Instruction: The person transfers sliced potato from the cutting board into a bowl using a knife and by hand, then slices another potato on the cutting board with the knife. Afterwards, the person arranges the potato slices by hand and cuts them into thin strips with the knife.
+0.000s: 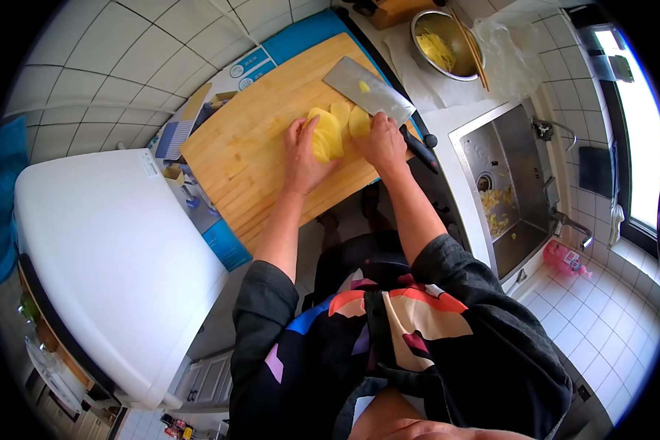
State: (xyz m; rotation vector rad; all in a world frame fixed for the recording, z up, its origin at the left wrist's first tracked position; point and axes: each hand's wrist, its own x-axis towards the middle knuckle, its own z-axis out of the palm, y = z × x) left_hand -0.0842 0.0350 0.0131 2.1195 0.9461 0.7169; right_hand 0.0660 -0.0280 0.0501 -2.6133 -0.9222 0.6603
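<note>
Thin yellow potato slices (325,136) overlap in a loose stack on the wooden cutting board (249,147). My left hand (305,158) is closed around the left side of the stack. My right hand (384,143) pinches a single potato slice (358,122) just to the right of it. Beyond my right hand lies a cleaver (367,86), flat on the board, a small piece of potato stuck to its blade. The cleaver's dark handle (418,149) juts past the board's right edge, and neither hand holds it.
A metal bowl (416,55) with potato shreds (438,51) and chopsticks (471,48) stands at the back right beside a clear plastic bag (510,55). The steel sink (519,147) holds peelings (496,209). A white appliance (110,257) fills the left side; a pink bottle (562,257) lies near the tap.
</note>
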